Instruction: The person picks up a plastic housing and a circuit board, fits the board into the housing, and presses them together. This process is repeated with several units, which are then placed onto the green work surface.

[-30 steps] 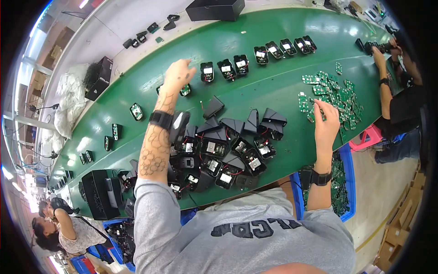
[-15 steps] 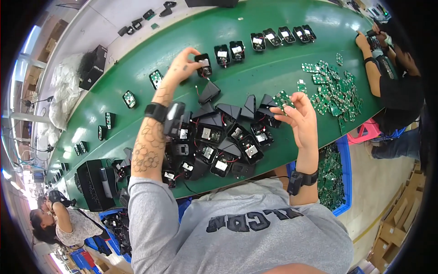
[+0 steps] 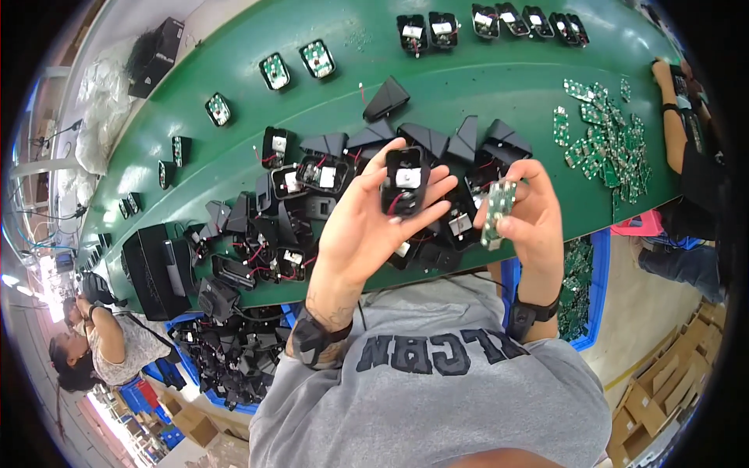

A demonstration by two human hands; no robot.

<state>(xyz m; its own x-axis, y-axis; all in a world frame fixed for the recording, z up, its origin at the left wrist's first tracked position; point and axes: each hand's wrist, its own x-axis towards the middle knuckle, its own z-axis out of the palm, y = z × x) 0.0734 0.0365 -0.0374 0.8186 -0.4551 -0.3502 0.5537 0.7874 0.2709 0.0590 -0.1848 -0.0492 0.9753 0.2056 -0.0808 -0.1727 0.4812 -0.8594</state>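
On the upturned palm of my left hand [image 3: 355, 226] rests an open black plastic housing [image 3: 406, 181]. Inside it are a white-labelled block and a red wire; my thumb and fingers extend around it. To its right, my right hand [image 3: 537, 214] pinches a green circuit board [image 3: 499, 204] between thumb and fingers, apart from the housing. Beneath both hands lies a pile of black housings and wedge-shaped covers [image 3: 324, 144], partly hidden by my hands. A loose heap of green circuit boards [image 3: 605, 144] is on the table to the right.
Along the far side of the green table [image 3: 328, 93] stand several open housings [image 3: 443, 30], some with boards [image 3: 317, 58]. Blue bins sit below the near edge, one holding black parts [image 3: 234, 351], another boards [image 3: 576, 288]. Co-workers are at the right [image 3: 706, 171] and lower left [image 3: 129, 343].
My left hand has brought the housing nearer and turned its palm up beneath it. My right hand has turned the circuit board more upright. Two housings with boards now show uncovered at the far left.
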